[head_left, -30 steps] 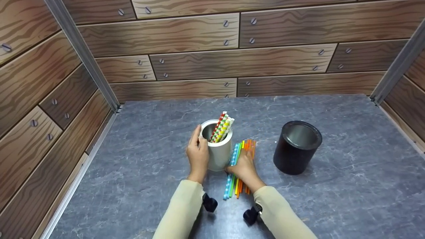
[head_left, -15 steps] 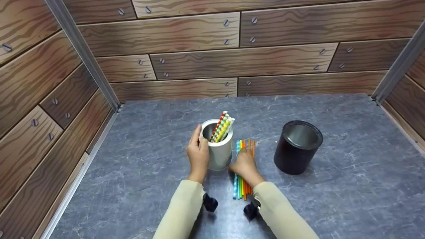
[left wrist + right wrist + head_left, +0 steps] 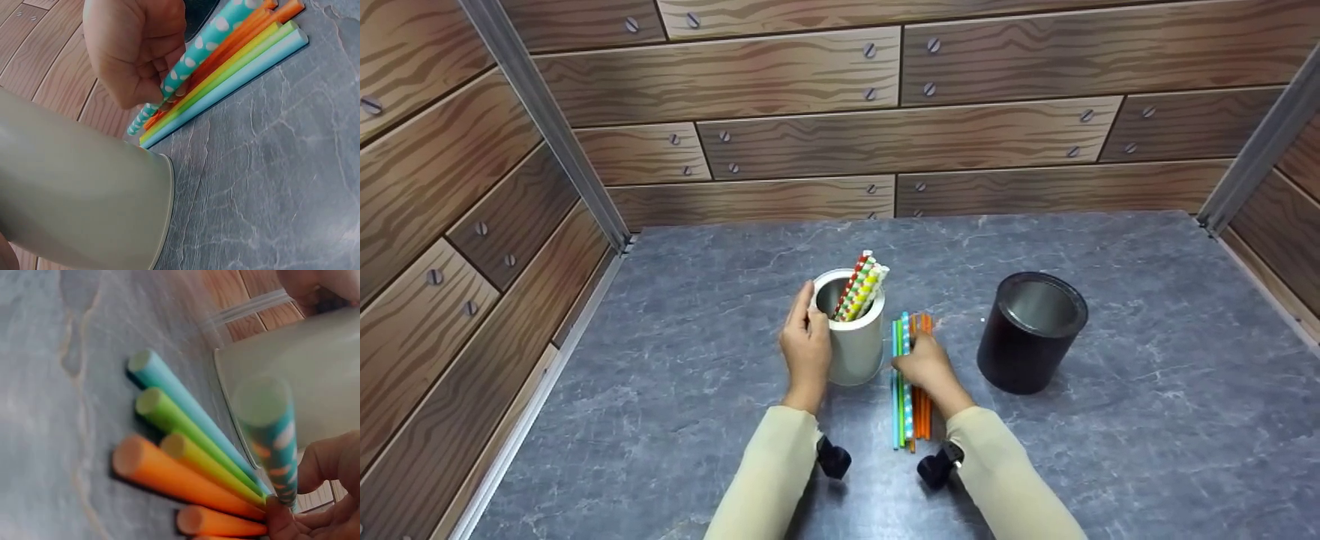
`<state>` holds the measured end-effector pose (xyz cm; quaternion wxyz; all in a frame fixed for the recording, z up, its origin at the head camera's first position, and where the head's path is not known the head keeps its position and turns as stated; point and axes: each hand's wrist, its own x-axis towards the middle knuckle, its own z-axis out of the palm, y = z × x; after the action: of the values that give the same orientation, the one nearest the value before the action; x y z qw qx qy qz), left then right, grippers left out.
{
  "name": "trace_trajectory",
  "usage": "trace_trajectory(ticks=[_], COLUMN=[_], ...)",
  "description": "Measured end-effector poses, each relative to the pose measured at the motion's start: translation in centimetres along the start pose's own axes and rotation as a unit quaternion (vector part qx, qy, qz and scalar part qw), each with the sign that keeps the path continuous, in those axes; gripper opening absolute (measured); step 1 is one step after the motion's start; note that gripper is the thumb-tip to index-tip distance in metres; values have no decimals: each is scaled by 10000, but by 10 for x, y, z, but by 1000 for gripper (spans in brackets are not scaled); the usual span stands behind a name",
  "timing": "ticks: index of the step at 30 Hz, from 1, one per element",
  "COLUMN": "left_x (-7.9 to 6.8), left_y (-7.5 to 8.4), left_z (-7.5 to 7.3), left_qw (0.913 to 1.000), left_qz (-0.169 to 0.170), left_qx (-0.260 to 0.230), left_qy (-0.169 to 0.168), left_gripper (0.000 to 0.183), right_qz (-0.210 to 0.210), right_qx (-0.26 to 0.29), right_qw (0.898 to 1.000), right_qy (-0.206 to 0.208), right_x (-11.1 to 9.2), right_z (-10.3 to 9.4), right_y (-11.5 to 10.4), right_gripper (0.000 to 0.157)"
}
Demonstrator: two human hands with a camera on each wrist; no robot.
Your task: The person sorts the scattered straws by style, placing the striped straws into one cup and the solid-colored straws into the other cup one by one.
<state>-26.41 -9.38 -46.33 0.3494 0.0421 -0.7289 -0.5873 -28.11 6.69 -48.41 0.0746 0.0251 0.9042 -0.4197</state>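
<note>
My left hand [image 3: 805, 351] holds the left side of a white canister [image 3: 856, 354], its thumb near the rim. Several patterned paper straws [image 3: 861, 289], dotted or striped in red, green and yellow, lean inside the canister. Just right of it, my right hand [image 3: 931, 367] pinches a turquoise straw with white dots [image 3: 202, 50] between thumb and fingers. That straw is lifted a little above a row of plain straws. In the left wrist view, a light blue straw [image 3: 247, 72], a green one, a yellow one and several orange straws [image 3: 169, 468] lie on the table, partly under my right hand.
A black canister [image 3: 1024, 360] stands upright to the right of the straws, its top uncovered. Below is a grey marbled tabletop [image 3: 697, 315]. Wood-patterned walls [image 3: 802, 142] with metal corner strips enclose the back and sides.
The dotted turquoise straw, at the left edge of the row before, now lies over the other straws in my right hand. That hand has moved slightly right. My left hand and the white canister stay put.
</note>
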Motion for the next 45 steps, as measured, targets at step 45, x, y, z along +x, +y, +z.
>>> trace_trajectory(ticks=[45], left_x=[-1], left_y=[2], left_z=[-2], left_qw=[9996], left_qz=[-142], left_qx=[198], left_qy=[-147], left_gripper=[41], right_qz=[-621], right_qx=[4142], right_qw=[9029], right_qy=[968], right_x=[-35], right_z=[-68], right_y=[-59], right_gripper=[18])
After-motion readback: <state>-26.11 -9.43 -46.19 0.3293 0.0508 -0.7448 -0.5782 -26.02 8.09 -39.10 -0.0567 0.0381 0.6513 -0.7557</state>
